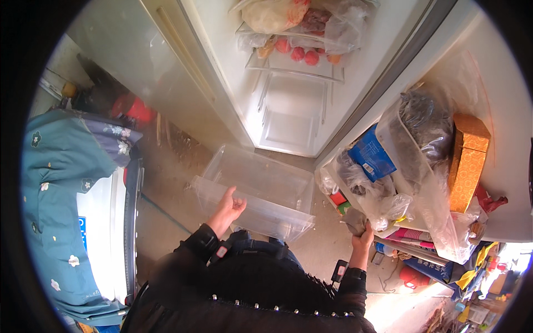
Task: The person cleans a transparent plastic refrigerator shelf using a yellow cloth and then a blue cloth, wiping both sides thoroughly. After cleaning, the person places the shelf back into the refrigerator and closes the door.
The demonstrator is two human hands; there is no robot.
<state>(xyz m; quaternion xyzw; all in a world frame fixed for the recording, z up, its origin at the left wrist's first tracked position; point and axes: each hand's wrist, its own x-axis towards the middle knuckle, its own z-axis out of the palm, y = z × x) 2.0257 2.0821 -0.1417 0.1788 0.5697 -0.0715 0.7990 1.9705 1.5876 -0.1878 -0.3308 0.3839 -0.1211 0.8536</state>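
A clear plastic refrigerator drawer (266, 175) lies in front of me before the open refrigerator. Over its front panel is my left hand (234, 205), fingers partly curled; whether it touches the panel is unclear. At the right, my right hand (364, 235) grips a grey cloth (355, 221) beside the plastic bags in the refrigerator door. The refrigerator's lowest compartment (291, 129) has no drawer in it. Red round fruits (297, 54) and bagged food (270, 16) rest on the shelves above.
The left door (154, 62) stands open. On the right are a blue packet (372, 153), an orange patterned box (469, 162) and a dark bag (429, 120). A vehicle under a green floral cover (62, 154) stands at left. A red container (414, 277) is on the floor.
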